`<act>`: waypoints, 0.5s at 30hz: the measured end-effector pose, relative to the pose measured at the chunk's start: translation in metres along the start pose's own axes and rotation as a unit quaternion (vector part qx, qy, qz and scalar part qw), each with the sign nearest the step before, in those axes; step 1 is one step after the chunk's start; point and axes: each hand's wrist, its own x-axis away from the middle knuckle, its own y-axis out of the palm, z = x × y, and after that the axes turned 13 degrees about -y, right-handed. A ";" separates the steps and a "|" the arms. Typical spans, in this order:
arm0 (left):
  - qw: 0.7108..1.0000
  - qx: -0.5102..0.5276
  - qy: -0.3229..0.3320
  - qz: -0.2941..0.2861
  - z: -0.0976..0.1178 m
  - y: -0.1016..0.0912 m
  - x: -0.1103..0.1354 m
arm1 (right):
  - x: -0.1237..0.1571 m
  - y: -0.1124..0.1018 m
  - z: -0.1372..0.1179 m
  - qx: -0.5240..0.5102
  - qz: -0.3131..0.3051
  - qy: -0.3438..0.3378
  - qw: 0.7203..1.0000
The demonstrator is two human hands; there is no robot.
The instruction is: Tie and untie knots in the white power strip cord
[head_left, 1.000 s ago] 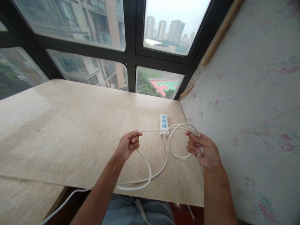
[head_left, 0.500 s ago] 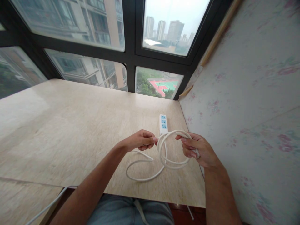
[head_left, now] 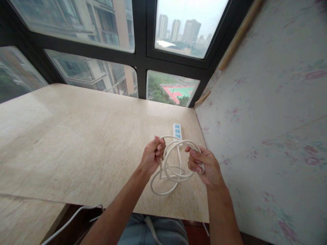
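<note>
A white power strip [head_left: 177, 131] with blue sockets lies on the beige stone-look table [head_left: 76, 143], near the right wall. Its white cord [head_left: 170, 172] is gathered in several loops between my hands, just above the tabletop. My right hand [head_left: 203, 165] is closed round the bundle of loops on the right side. My left hand [head_left: 152, 156] is closed on a strand of the cord at the loops' upper left. A loose loop hangs down onto the table below both hands.
A wall [head_left: 268, 112] with faded floral paper runs along the table's right edge. Dark-framed windows [head_left: 143, 61] stand behind the table. More white cord [head_left: 66, 223] trails off the table's front edge at the lower left, above my jeans [head_left: 153, 231].
My left hand has drawn the cord rightward and up to the loops held in my right hand. The slack loop on the table has shrunk and moved toward my hands.
</note>
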 end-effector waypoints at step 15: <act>0.968 -0.244 -0.066 0.003 0.021 -0.023 0.006 | 0.005 -0.006 0.000 0.005 -0.040 0.047 0.998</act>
